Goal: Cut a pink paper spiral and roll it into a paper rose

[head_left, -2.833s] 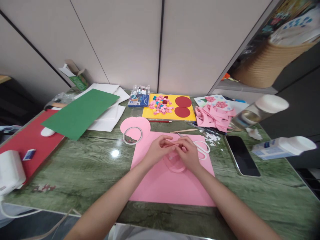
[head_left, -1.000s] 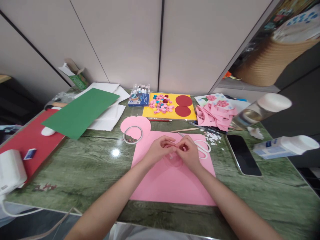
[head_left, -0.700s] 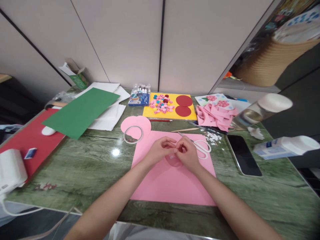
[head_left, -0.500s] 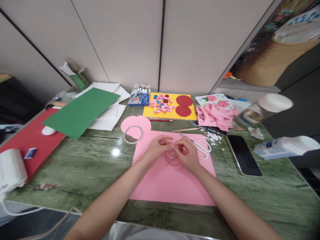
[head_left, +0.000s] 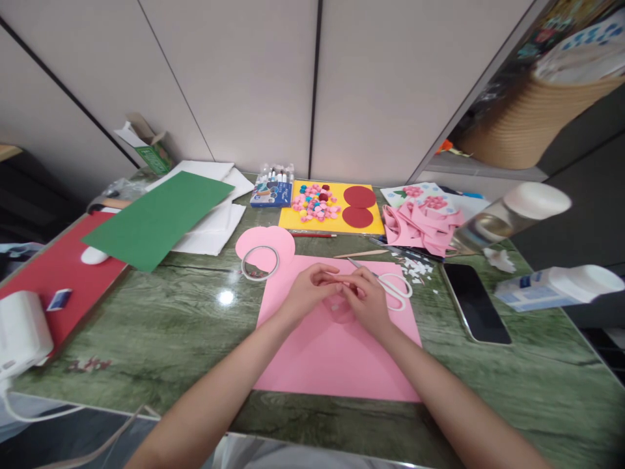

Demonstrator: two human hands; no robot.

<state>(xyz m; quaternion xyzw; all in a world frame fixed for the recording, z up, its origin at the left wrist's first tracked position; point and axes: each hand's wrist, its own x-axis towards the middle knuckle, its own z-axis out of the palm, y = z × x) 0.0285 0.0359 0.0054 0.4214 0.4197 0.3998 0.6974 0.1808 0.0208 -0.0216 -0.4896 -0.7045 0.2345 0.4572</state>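
Both hands meet above the upper middle of the pink sheet (head_left: 336,365), which lies flat on the worktop (head_left: 185,326). The left hand (head_left: 312,290) is curled, thumb and fingers closed on the far edge of a pink piece (head_left: 343,315). The right hand (head_left: 368,301) closes on the same edge from the other side, its fingertips touching those of the left hand; the exact pinch is hidden by the fingers. The pink piece hangs between the hands over the pink sheet, its near part rounded, with a small pale patch on it.

On the pink sheet, just beside the right hand, lie the scissors (head_left: 398,291), white handles to the right. At the sheet's upper left corner are pink discs (head_left: 266,240), with a tape roll (head_left: 243,266) lying partly over them. Beyond the sheet's far edge are a wooden stick (head_left: 361,253), a red pencil (head_left: 315,236) and a yellow sheet (head_left: 342,228) bearing pompoms (head_left: 316,207) and two red discs (head_left: 359,217). A marker box (head_left: 271,195) stands left of the yellow sheet.

Right of the pink sheet are white scraps (head_left: 416,269) and a phone (head_left: 476,304), with pink offcuts (head_left: 422,227) farther back. Well left of it, a green sheet (head_left: 156,221) partly covers a red sheet (head_left: 92,293).
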